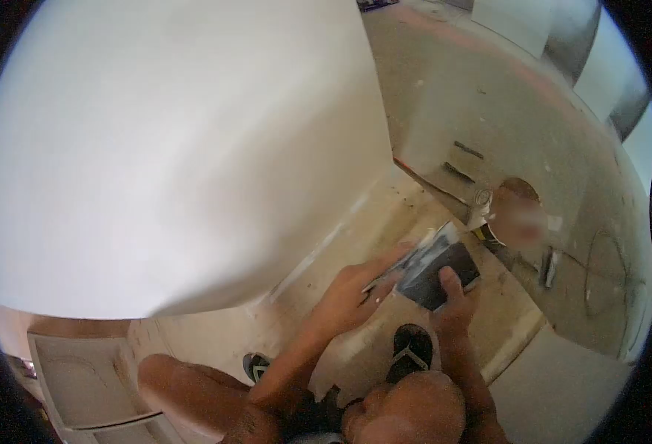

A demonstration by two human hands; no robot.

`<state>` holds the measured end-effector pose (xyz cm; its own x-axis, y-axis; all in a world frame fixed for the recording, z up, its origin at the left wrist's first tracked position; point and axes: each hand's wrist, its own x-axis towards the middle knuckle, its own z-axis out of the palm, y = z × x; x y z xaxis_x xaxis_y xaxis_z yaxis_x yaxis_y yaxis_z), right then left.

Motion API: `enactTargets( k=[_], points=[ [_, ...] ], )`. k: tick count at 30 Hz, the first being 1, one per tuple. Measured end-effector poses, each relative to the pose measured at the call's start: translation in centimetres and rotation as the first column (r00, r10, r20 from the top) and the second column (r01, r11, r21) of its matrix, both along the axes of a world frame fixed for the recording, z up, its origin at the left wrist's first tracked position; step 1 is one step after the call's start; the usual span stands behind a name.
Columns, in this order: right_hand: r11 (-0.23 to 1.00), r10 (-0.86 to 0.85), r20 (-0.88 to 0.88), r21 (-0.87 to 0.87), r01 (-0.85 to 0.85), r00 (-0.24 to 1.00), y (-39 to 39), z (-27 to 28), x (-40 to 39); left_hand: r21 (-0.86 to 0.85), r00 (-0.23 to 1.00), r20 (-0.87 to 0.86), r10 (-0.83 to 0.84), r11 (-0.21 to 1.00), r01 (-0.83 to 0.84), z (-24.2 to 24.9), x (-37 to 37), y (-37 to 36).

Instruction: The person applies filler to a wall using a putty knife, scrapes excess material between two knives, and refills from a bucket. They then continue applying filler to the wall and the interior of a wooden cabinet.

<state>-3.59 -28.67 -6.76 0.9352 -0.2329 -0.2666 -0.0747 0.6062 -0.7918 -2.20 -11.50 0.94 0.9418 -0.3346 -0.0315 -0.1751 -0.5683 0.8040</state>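
Observation:
My right hand [455, 300] grips a dark rectangular plate [452, 270], thumb lying on its face. White paste is smeared over the plate's upper left part. Close beside it, my left hand [355, 292] is closed around a thin flat scraper [389, 274], whose blade lies along the plate's left edge. Motion blur hides whether the blade touches the plate. Both hands are above the pale floor, between my bent knees and a large white panel [193, 148].
A brown round object [517, 211], partly blurred, is on the floor to the right. Dark strips [468, 149] and a thin cable [589, 274] lie around it. A grey tray-like box [82, 377] is at lower left. Flip-flops [409, 351] are on my feet.

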Motion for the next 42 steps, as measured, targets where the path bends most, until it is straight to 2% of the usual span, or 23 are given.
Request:
enactTargets(
  k=[6,8,13,15,17,19,21,22,24,25,27,28,30,31,32,34,35,37,38,39,40,41,42],
  points=[
    [0.998,-0.020,0.030,-0.051,0.021,0.999,-1.2,1.2,1.1,-0.066,0.971,-0.216,-0.106,0.993,0.094,1.1,1.1,-0.3],
    [0.988,0.003,0.056,-0.157,0.006,0.998,-1.8,1.3,1.3,-0.051,0.975,-0.184,-0.122,0.992,0.115,0.9,1.5,-0.2],
    [0.987,-0.032,0.100,-0.154,0.047,0.994,-2.0,0.9,1.6,-0.019,0.965,-0.168,-0.202,0.979,0.201,1.5,2.8,0.2],
    [0.986,-0.036,0.098,-0.159,0.051,0.995,-2.0,1.5,1.8,-0.090,0.913,-0.318,-0.256,0.967,0.240,1.8,3.1,0.4],
    [0.932,0.138,0.116,-0.351,-0.090,0.984,-3.1,1.8,2.2,-0.094,0.906,-0.322,-0.276,0.961,0.259,0.4,3.6,1.0],
    [0.911,0.141,0.062,-0.399,-0.105,0.988,-3.4,2.1,2.5,-0.143,0.873,-0.335,-0.356,0.934,0.326,-0.4,3.9,0.8],
    [0.884,0.114,-0.004,-0.456,-0.103,0.994,-3.6,2.4,2.4,-0.198,0.846,-0.430,-0.316,0.947,0.253,-0.5,4.1,1.3],
    [0.902,0.021,0.062,-0.432,0.008,0.998,-3.5,2.6,2.5,-0.228,0.828,-0.434,-0.354,0.933,0.279,-1.0,3.8,1.1],
    [0.873,-0.042,0.132,-0.476,0.101,0.990,-4.4,2.6,2.2,-0.451,0.817,-0.566,-0.111,0.871,-0.195,-2.1,3.2,0.8],
    [0.865,-0.051,0.136,-0.488,0.112,0.989,-4.6,2.5,2.1,-0.464,0.817,-0.562,-0.127,0.866,-0.184,-2.6,3.0,0.3],
    [0.656,0.148,0.685,-0.608,0.448,0.713,-4.7,2.1,1.9,-0.680,0.688,-0.718,-0.101,0.314,-0.663,-3.7,2.3,-0.8],
    [0.583,0.329,0.683,-0.691,0.428,0.653,-5.2,2.5,1.0,-0.681,0.687,-0.718,-0.110,0.311,-0.663,-4.6,2.4,-0.8],
    [0.600,0.444,0.702,-0.694,0.397,0.557,-3.8,3.3,1.0,-0.759,0.689,-0.619,-0.377,0.062,-0.648,-6.3,2.8,-0.8],
    [0.622,0.542,0.714,-0.695,0.359,0.444,-3.2,3.5,0.9,-0.758,0.684,-0.615,-0.392,0.058,-0.649,-6.5,2.8,-1.4],
    [0.609,0.546,0.706,-0.704,0.365,0.451,-2.7,2.5,0.9,-0.765,0.695,-0.631,-0.344,0.124,-0.633,-6.3,2.8,-2.2],
    [0.367,0.418,0.526,-0.843,0.392,0.741,-2.3,-1.1,1.5,-0.768,0.703,-0.637,-0.316,0.188,-0.612,-5.8,2.6,-3.1],
    [0.352,0.415,0.522,-0.847,0.398,0.745,-3.4,-1.4,2.4,-0.769,0.738,-0.636,-0.224,0.265,-0.582,-5.4,2.4,-3.3],
    [-0.072,0.535,0.190,-0.960,0.269,0.823,-6.4,-1.5,4.6,-0.767,0.775,-0.615,-0.146,0.338,-0.545,-5.1,2.1,-3.4],
    [-0.081,0.529,0.187,-0.960,0.269,0.828,-6.7,-1.5,4.0,-0.760,0.762,-0.631,-0.144,0.310,-0.571,-5.1,1.7,-3.4],
    [0.312,0.308,0.231,-0.941,0.132,0.923,-6.8,-1.6,3.4,-0.751,0.749,-0.648,-0.139,0.283,-0.597,-5.0,1.6,-3.3],
    [0.671,0.085,0.169,-0.738,0.069,0.982,-6.5,-1.1,3.3,-0.754,0.751,-0.645,-0.140,0.282,-0.594,-4.9,1.6,-3.4],
    [0.672,0.085,0.172,-0.737,0.071,0.981,-6.4,-0.3,3.3,-0.697,0.667,-0.717,-0.202,0.199,-0.689,-4.6,1.5,-3.6],
    [0.923,-0.005,0.211,-0.376,0.086,0.977,-6.4,0.7,3.0,-0.621,0.576,-0.771,-0.272,0.124,-0.774,-4.5,1.5,-3.6]
  ],
)
